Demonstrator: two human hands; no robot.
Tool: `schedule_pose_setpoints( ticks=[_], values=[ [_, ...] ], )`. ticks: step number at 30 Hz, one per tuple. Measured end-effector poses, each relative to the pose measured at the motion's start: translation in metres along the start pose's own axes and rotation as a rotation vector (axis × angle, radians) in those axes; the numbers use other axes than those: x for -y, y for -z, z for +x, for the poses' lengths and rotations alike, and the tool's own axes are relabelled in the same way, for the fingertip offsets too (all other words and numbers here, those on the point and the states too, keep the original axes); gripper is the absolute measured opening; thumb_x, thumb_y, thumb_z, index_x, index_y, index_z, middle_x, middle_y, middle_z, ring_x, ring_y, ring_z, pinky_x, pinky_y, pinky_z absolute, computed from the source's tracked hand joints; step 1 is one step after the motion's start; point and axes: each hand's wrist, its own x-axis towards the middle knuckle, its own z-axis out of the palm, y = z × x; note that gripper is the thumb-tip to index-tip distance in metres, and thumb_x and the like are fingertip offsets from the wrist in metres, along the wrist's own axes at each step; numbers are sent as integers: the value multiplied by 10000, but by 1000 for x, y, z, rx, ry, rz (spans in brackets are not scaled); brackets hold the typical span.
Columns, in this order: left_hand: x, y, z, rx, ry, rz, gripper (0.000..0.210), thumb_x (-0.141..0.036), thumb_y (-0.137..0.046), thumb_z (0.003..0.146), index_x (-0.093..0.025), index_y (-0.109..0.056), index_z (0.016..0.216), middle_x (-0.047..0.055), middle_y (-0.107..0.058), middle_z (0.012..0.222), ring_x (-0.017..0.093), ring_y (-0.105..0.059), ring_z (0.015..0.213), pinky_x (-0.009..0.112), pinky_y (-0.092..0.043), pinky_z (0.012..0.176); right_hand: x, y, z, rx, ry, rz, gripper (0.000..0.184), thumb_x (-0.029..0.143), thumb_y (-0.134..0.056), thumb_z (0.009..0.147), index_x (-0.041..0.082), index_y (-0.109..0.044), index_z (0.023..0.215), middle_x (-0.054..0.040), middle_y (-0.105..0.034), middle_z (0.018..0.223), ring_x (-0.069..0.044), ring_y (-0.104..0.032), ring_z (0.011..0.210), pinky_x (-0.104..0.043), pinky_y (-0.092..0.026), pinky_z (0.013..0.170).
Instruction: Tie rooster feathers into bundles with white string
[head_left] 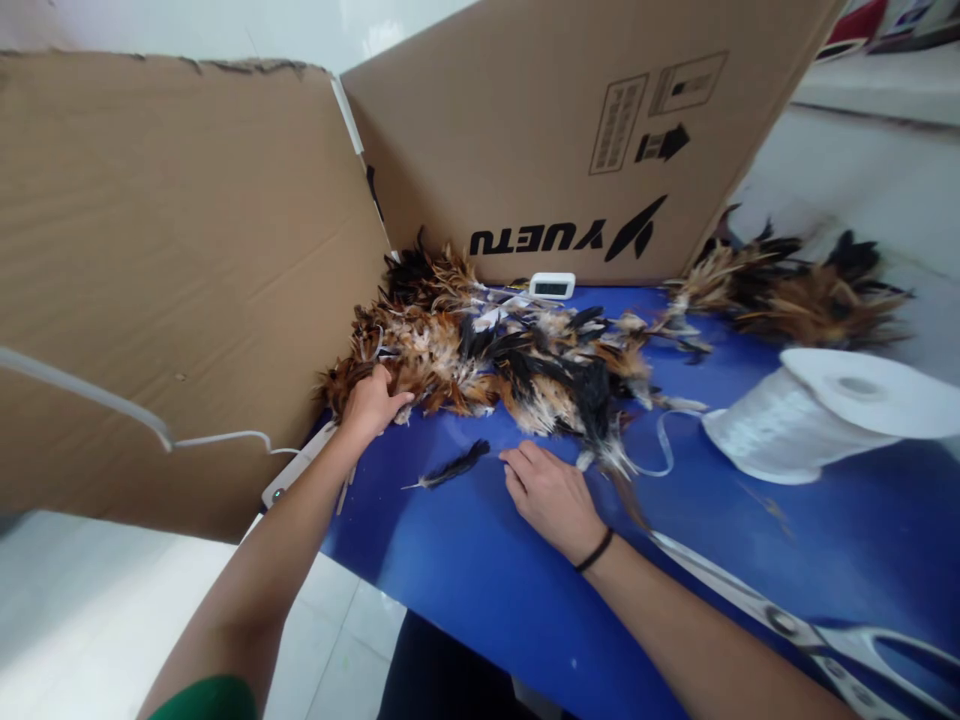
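Note:
My left hand (369,408) reaches into the near left side of a long heap of brown, black and white feathers (442,345). Its thumb stands apart from the fingers, whose tips are partly hidden by the heap. Over the blue tabletop (465,540), my right hand (553,497) has its fingers curled and pinched together at the tips. Whatever lies in that pinch is too small to make out. A single black feather (454,465) lies flat between my two hands, just left of the right fingertips. A dark band (595,550) circles my right wrist.
Cardboard panels (585,110) wall the back and left. A small white digital display (553,287) stands behind the heap. To the right are a white spool of ribbon (806,420), large scissors (780,620) beside my right forearm, and another feather bunch (825,295). A white power strip (298,465) lies left.

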Motion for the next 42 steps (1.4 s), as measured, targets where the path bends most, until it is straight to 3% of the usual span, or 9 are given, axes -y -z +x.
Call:
schedule_pose_setpoints(
  ticks=[3,8,12,15,20,26,32,37,42],
  values=[
    [-4,5,-4,-129,-121,143,372,-428,-621,782,-188,-525,1048,122,-670,928,249,-657,843,312,-455,711,0,0,0,-1,0,7,220,179,-436,899,188,-653,938,-34,-617,857,-138,-583,764,-262,-374,657],
    [-14,-14,-1,69,-233,150,168,-361,-627,777,-198,-586,785,65,-673,801,195,-641,775,271,-433,686,1,1,0,-2,-11,23,219,177,-434,903,191,-651,931,-31,-619,847,-137,-586,766,-261,-377,670],
    [-17,-17,9,97,-147,-62,192,-379,-665,726,-207,-580,738,2,-633,598,153,-614,596,241,-421,595,2,2,1,10,-17,28,217,175,-435,903,195,-647,945,-31,-622,858,-137,-585,774,-258,-374,672],
    [-20,-9,18,7,-96,-339,191,-375,-570,794,-196,-564,728,-28,-591,520,115,-564,452,218,-406,509,2,3,2,20,-22,31,213,180,-437,902,195,-644,949,-31,-622,866,-141,-584,778,-259,-371,670],
    [-38,-12,34,-172,-124,-633,221,-198,-447,822,-189,-571,1004,5,-682,790,87,-574,427,210,-436,475,2,4,1,26,-32,31,221,181,-423,908,197,-641,940,-31,-624,863,-145,-579,776,-263,-361,670],
    [-84,-33,45,-57,-280,-257,190,-195,-541,769,-183,-720,832,61,-722,836,183,-669,811,270,-488,804,2,3,1,33,-28,24,213,192,-427,909,201,-634,958,-33,-617,871,-150,-567,780,-272,-350,671],
    [-120,-45,53,102,-157,41,273,-379,-580,772,-200,-745,895,132,-714,965,247,-649,938,325,-485,830,1,4,1,58,-30,23,208,194,-431,907,202,-628,972,-35,-611,880,-149,-558,782,-274,-343,665],
    [-122,-46,60,148,-136,52,233,-301,-615,732,-188,-747,887,131,-715,971,240,-650,935,301,-478,830,2,5,1,70,-47,33,212,204,-417,914,209,-622,970,-31,-607,885,-148,-550,770,-274,-339,659],
    [-105,-39,65,35,-126,-49,259,-367,-563,771,-217,-743,883,83,-725,921,232,-650,909,289,-479,800,3,6,1,88,-49,36,215,208,-412,917,197,-622,961,-42,-605,879,-147,-546,766,-274,-340,657]
  ],
)
